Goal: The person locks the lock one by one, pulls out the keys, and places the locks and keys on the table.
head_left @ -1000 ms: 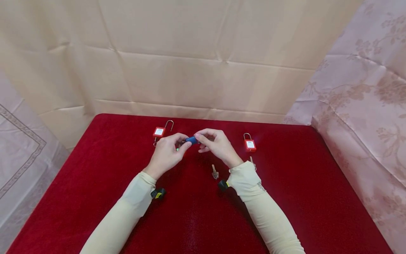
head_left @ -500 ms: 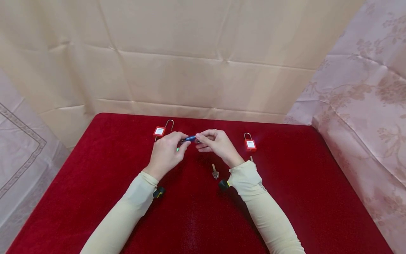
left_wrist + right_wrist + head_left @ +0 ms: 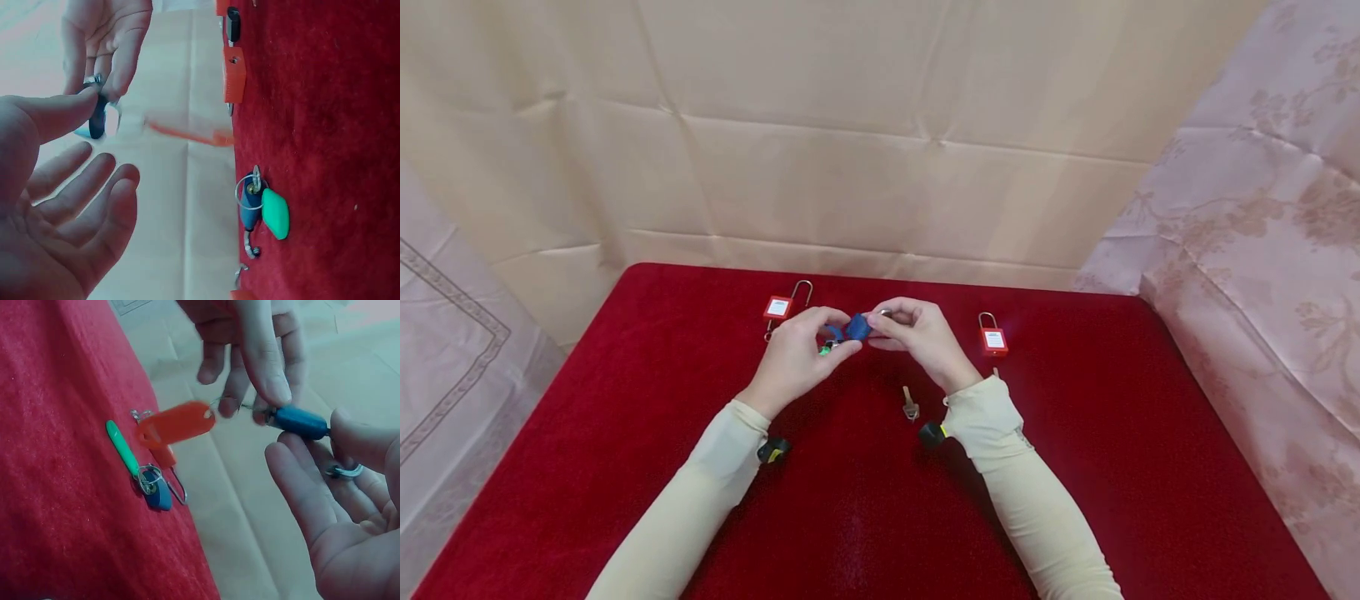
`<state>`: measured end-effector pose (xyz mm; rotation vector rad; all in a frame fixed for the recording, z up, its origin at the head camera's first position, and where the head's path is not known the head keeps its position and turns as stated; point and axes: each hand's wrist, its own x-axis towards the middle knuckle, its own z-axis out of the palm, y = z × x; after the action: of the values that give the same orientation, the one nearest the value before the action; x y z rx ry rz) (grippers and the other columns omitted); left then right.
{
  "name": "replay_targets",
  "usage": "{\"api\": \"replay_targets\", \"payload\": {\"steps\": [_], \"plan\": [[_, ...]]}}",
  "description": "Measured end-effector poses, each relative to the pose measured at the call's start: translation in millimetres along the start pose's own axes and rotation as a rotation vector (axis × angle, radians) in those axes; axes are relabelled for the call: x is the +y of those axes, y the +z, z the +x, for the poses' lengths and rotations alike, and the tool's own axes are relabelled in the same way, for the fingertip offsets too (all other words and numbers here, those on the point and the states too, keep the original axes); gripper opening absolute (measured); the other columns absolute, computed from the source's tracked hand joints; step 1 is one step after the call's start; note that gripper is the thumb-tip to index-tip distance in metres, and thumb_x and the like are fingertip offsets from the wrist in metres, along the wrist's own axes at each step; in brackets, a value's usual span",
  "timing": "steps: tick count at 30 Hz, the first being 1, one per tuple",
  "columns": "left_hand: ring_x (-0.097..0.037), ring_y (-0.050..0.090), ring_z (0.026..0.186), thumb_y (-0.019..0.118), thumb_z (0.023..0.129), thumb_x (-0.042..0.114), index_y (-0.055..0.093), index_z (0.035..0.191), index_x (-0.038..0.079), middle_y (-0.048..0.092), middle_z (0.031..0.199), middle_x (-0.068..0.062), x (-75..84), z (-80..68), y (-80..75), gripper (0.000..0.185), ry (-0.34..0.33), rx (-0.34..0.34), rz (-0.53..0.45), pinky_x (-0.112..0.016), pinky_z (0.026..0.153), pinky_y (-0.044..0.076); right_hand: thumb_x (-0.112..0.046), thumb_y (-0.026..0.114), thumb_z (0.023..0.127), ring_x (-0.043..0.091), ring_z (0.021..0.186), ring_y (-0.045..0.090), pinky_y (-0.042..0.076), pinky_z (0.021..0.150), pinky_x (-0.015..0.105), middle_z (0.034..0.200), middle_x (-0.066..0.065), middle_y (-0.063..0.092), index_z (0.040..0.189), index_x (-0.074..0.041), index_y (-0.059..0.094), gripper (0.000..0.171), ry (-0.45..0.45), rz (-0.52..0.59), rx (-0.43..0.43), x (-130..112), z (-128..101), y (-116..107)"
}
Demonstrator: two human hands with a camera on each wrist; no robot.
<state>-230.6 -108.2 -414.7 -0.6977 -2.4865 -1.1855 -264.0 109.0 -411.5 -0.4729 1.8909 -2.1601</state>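
Observation:
My right hand (image 3: 919, 335) holds a small blue padlock (image 3: 301, 423) between thumb and fingers, its metal shackle (image 3: 345, 471) curving among the fingers. From the padlock's other end a ring carries an orange key tag (image 3: 178, 425), which swings out blurred in the left wrist view. My left hand (image 3: 801, 350) is at that end: its thumb touches there, while its fingers stand apart from the thumb in the left wrist view. Behind the hands a second blue padlock (image 3: 251, 209) lies on the red cloth with a green key tag (image 3: 275, 214) on a ring.
On the red cloth (image 3: 850, 500) a red padlock (image 3: 778, 307) with raised shackle lies at back left. Another red padlock (image 3: 993, 340) is at the right. A loose key (image 3: 911, 406) lies beside the right wrist. Beige sheeting (image 3: 850, 183) hangs behind the table.
The blue padlock has turned in the fingers, and its broad side now faces up. My left thumb and fingers have spread apart. The shackle now shows at my right fingers.

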Motion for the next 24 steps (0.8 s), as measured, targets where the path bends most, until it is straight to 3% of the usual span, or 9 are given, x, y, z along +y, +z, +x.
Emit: {"api": "replay_targets", "payload": {"steps": [3, 7, 14, 19, 24], "plan": [[-0.017, 0.07, 0.089, 0.081, 0.089, 0.025, 0.068, 0.118, 0.008, 0.072, 0.104, -0.003, -2.8, 1.0, -1.1, 0.036, -0.11, -0.072, -0.104, -0.041, 0.083, 0.058, -0.004, 0.07, 0.095, 0.025, 0.095, 0.073, 0.057, 0.086, 0.046, 0.103, 0.015, 0.074, 0.109, 0.004, 0.069, 0.016, -0.008, 0.016, -0.013, 1, 0, 0], [-0.014, 0.07, 0.089, 0.078, 0.092, 0.025, 0.07, 0.115, 0.009, 0.074, 0.099, 0.0, -4.1, 1.2, 0.3, 0.03, -0.187, -0.121, -0.218, -0.037, 0.082, 0.056, -0.006, 0.071, 0.095, 0.024, 0.092, 0.073, 0.058, 0.085, 0.045, 0.101, 0.014, 0.074, 0.107, 0.003, 0.07, 0.014, -0.018, 0.023, -0.016, 3, 1, 1], [-0.03, 0.072, 0.092, 0.069, 0.098, 0.014, 0.065, 0.118, -0.003, 0.073, 0.104, -0.015, -8.5, 2.7, 4.3, 0.025, -0.369, -0.194, -0.453, -0.039, 0.079, 0.06, -0.007, 0.072, 0.094, 0.025, 0.092, 0.074, 0.058, 0.084, 0.044, 0.1, 0.016, 0.074, 0.11, 0.004, 0.07, 0.019, 0.024, -0.034, 0.001, 11, 11, -1], [-0.038, 0.069, 0.101, 0.061, 0.102, 0.01, 0.062, 0.125, -0.007, 0.071, 0.11, -0.021, -14.4, 21.0, 9.5, 0.028, -0.481, -0.226, -0.482, -0.038, 0.081, 0.059, -0.01, 0.072, 0.095, 0.025, 0.088, 0.074, 0.06, 0.08, 0.04, 0.099, 0.017, 0.073, 0.115, 0.006, 0.068, 0.026, 0.102, -0.156, 0.047, 16, 38, -7], [-0.037, 0.068, 0.106, 0.057, 0.104, 0.009, 0.056, 0.133, -0.01, 0.068, 0.116, -0.025, -27.0, 39.5, 18.5, 0.035, -0.624, -0.266, -0.528, -0.037, 0.083, 0.059, -0.011, 0.07, 0.096, 0.024, 0.084, 0.074, 0.06, 0.077, 0.038, 0.102, 0.019, 0.073, 0.119, 0.007, 0.066, 0.03, 0.204, -0.233, 0.081, 21, 63, -10]]}}
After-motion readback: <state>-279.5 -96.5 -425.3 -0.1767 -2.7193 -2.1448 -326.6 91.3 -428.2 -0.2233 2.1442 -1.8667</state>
